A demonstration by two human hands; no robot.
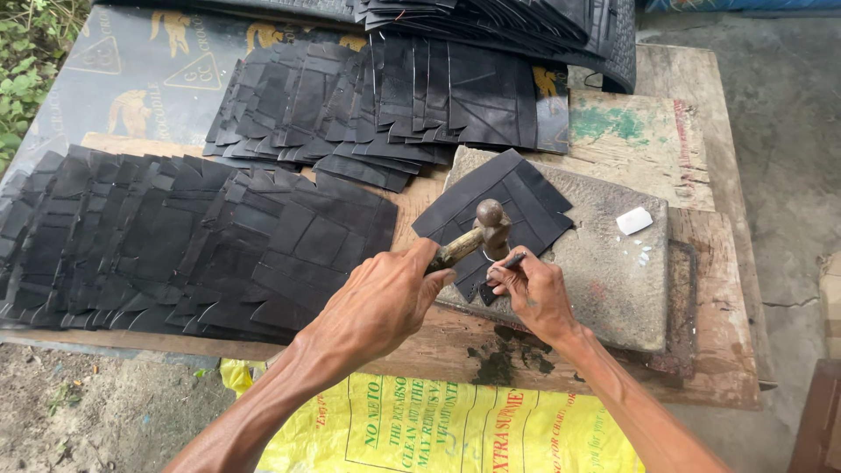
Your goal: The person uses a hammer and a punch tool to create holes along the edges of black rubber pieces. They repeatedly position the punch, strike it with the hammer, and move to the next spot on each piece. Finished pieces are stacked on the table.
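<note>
**Hammer and punch poised over a black rubber piece on the stone**

Nearest you, at 6 o'clock, a yellow printed sack (438,429) hangs off the front of the wooden table (718,350), and your two forearms reach up across it.

Your left hand (381,302) is clamped around the wooden handle of a hammer (477,232); the metal head stands just above the work, at about 1 o'clock from your knuckles. Your right hand (530,289) sits just beside it at 3 o'clock, fingers pinched together on a short dark punch (511,261) whose lower end is hidden by your fingers, so you cannot tell whether its tip touches the piece.

Under both hands lies a black rubber piece (517,197), made of overlapping strips, turned like a diamond and lying flat on a grey stone slab (604,271). At 3 o'clock from the piece, on the same slab, rests a small white block (634,220).

At 9 o'clock from your hands, a wide spread of similar black pieces (175,245) covers the left part of the table, overlapping like roof tiles. Further off, at 11 to 12 o'clock, a second batch (377,105) lies fanned out on a dark printed sheet (131,79), and beyond that, at 12 to 1 o'clock, a stack of black strips (526,26) runs along the far edge.
</note>
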